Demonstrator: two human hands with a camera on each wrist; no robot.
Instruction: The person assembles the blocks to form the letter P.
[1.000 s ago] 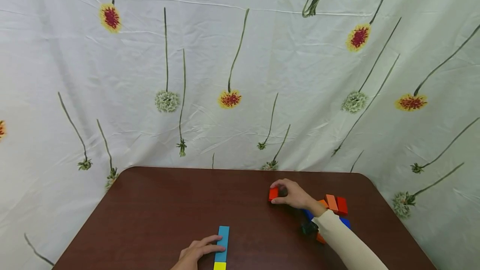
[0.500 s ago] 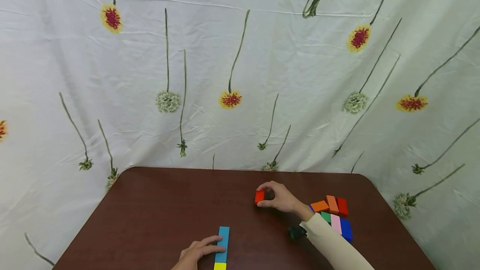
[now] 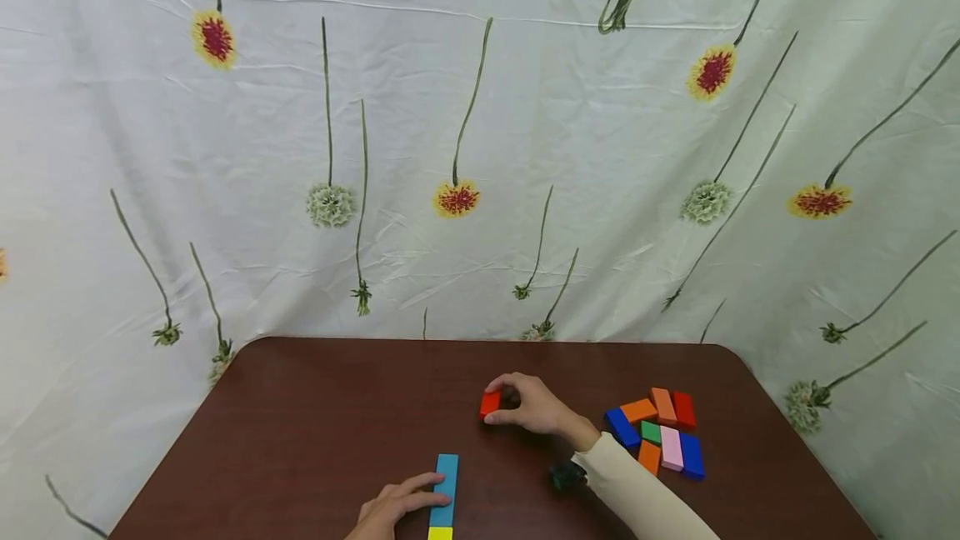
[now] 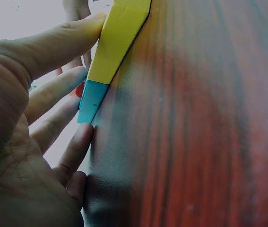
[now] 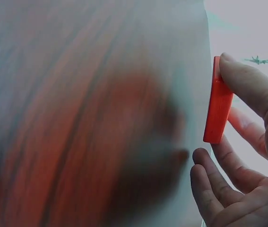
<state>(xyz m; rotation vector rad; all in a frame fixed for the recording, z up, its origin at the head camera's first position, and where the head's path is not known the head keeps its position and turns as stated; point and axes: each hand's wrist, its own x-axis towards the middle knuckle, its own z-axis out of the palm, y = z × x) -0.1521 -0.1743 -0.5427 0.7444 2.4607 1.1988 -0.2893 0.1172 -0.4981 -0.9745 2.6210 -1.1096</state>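
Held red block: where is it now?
In the head view, the right hand pinches the red block beyond the light-blue strip, left of the block cluster.

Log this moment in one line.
right hand: pinches red block | left hand: touches light-blue strip | yellow strip: adjoins light-blue strip's near end | other blocks: grouped, right side of table

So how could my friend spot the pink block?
On the brown table, look right, past the right hand, to the coloured blocks lying together. The pink block lies at their near side, just left of a blue block. It's the only pink one.
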